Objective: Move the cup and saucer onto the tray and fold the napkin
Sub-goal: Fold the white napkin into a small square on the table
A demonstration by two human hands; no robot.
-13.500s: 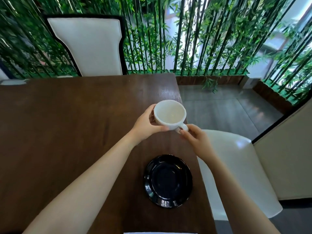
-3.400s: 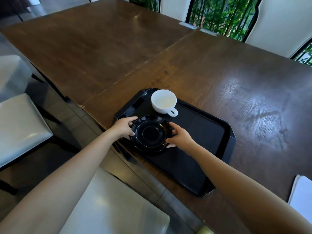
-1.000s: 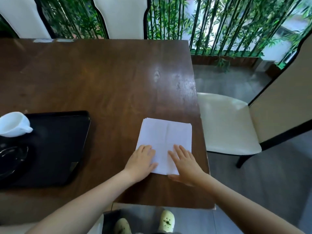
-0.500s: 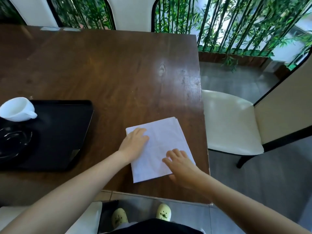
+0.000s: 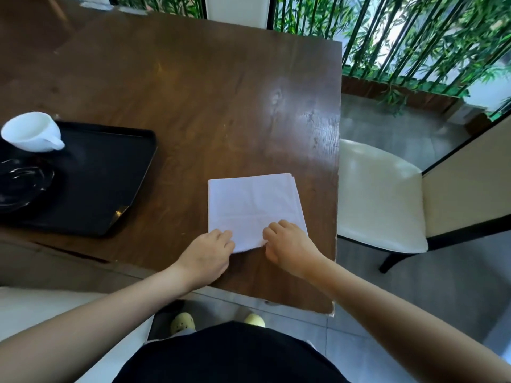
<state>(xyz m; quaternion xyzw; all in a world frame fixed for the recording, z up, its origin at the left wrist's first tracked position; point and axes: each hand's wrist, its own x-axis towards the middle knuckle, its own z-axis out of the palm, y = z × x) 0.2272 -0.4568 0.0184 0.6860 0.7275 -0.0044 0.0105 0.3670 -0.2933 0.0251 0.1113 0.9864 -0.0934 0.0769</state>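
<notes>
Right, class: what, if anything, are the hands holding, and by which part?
The left hand and right hand both pinch the white napkin at its near edge, one toward each near corner.

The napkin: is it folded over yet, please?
Not yet: the napkin lies flat on the table, left hand and right hand gripping its near edge.

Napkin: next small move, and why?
Probably lift the near edge and fold it over to the far edge: left hand and right hand pinch the napkin at its near corners, and the cup and saucer already sit on the tray.
</notes>
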